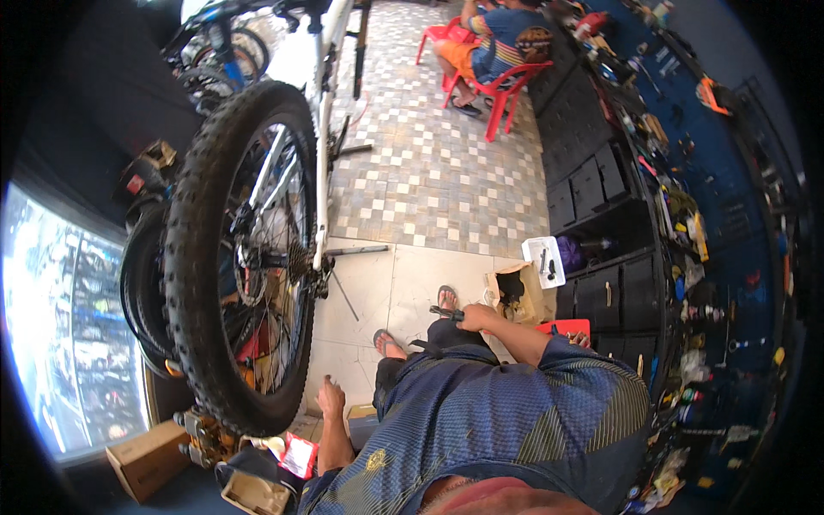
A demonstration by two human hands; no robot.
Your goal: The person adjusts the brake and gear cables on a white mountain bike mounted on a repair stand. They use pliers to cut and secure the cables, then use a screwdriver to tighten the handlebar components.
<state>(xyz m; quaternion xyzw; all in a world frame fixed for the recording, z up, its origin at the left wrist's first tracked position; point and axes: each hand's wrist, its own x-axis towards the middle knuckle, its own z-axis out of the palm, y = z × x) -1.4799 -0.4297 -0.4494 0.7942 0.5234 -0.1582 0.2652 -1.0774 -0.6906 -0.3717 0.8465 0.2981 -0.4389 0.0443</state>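
Observation:
My right hand [475, 317] is closed around a short, dark, narrow object [447, 314], held in front of my right leg; its exact kind is too small to make out. My left hand [331, 397] hangs low beside the big rear tyre [190, 249], with one finger stretched out and nothing visible in it. The white-framed bicycle [323, 146] stands raised at my left, its knobby wheel toward me. Its cassette [299, 260] and rear derailleur [320, 279] face my side. Neither hand touches the bicycle.
Black drawers [596, 184] and a tool-covered wall [730, 223] line my right. An open cardboard box [549, 300], a white tray [556, 266] and a red bin [549, 327] stand by them. Ahead, a person [502, 51] sits on a red chair [513, 86]. A brown carton [146, 455] lies lower left.

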